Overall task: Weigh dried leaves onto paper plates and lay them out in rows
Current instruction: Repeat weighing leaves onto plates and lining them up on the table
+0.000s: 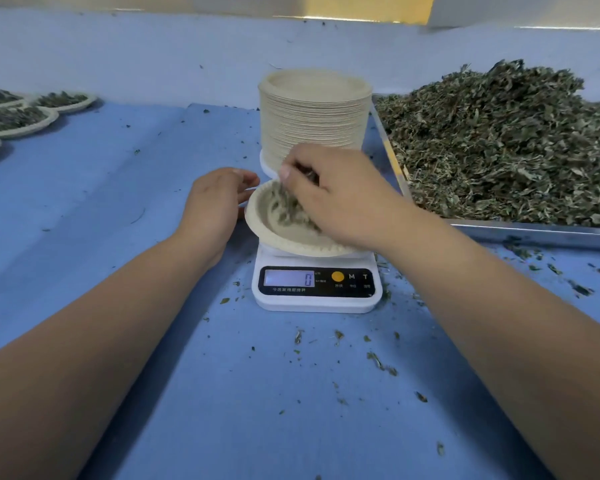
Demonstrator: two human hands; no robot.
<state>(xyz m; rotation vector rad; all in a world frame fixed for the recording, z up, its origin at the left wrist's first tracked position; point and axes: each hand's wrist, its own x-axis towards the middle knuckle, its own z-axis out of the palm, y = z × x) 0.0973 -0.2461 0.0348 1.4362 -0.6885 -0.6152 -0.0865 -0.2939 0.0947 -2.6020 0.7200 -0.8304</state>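
Observation:
A white digital scale (pixel 317 289) stands on the blue table, its display reading 0. On it lies a paper plate (pixel 264 233) with some dried leaves (pixel 288 209) inside. My right hand (pixel 340 199) hovers over the plate, fingers curled round a clump of leaves that trails down into the plate. My left hand (pixel 215 202) sits at the plate's left rim, fingers relaxed and touching the edge. A tall stack of empty paper plates (pixel 314 112) rises just behind the scale.
A metal tray (pixel 534 233) heaped with dried leaves (pixel 506 140) fills the right side. Several filled plates (pixel 18 117) lie in rows at the far left. Leaf crumbs are scattered over the blue cloth (pixel 118 209) around the scale.

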